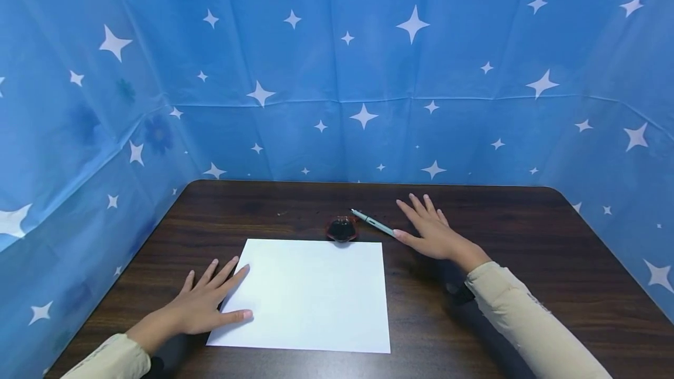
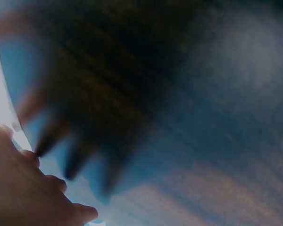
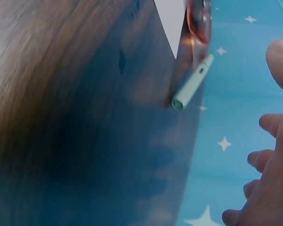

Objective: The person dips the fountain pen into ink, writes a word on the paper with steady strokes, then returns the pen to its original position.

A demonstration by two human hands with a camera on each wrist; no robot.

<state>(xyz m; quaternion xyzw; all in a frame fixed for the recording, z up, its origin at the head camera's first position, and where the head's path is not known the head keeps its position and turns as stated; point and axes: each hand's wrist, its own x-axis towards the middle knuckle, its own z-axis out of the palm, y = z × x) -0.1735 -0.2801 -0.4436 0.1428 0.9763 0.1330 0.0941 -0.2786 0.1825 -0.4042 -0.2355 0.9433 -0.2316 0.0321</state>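
Observation:
A blank white sheet of paper (image 1: 310, 297) lies on the dark wooden table. My left hand (image 1: 202, 303) is spread at the sheet's left side, its thumb and forefinger overlapping the edge. In the left wrist view, part of the left hand (image 2: 33, 183) shows beside its dark blurred reflection. A pale green pen (image 1: 372, 223) lies slantwise beyond the sheet's far right corner. My right hand (image 1: 434, 235) has its fingers spread, with the thumb tip close by the pen's near end. The right wrist view shows the pen (image 3: 192, 84) apart from the right hand (image 3: 271, 165).
A small dark, rounded thing with a reddish rim (image 1: 341, 230) sits at the sheet's far edge, just left of the pen. Behind the wooden table (image 1: 526, 238) hangs a blue curtain with white stars (image 1: 463, 121), which also runs along both sides.

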